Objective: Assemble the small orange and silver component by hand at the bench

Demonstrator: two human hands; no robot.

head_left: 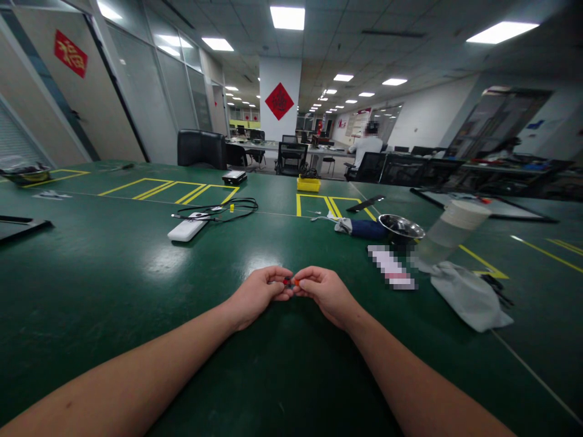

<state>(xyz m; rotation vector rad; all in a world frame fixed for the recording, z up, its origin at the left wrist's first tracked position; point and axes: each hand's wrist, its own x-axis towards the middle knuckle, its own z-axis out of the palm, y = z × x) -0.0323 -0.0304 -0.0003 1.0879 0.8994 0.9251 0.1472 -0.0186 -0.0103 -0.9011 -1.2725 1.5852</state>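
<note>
My left hand (266,290) pinches a small red and dark piece (286,281) between thumb and fingers. Facing it, my right hand (325,291) is closed on a small orange piece (297,282). The fingertips of both hands nearly meet, and the two pieces sit close together between them. Whether the pieces touch or join I cannot tell, since fingers cover most of them. Both hands are just over the green tabletop (255,376), near the middle of the view.
A white power bank (187,227) with black cables lies left of centre. Toward the right are a dark blue pouch (367,229), a metal bowl (401,228), a clear cylindrical container (449,233) and a pale bag (469,297). Behind stands a yellow box (308,184); a person (368,142) sits farther off.
</note>
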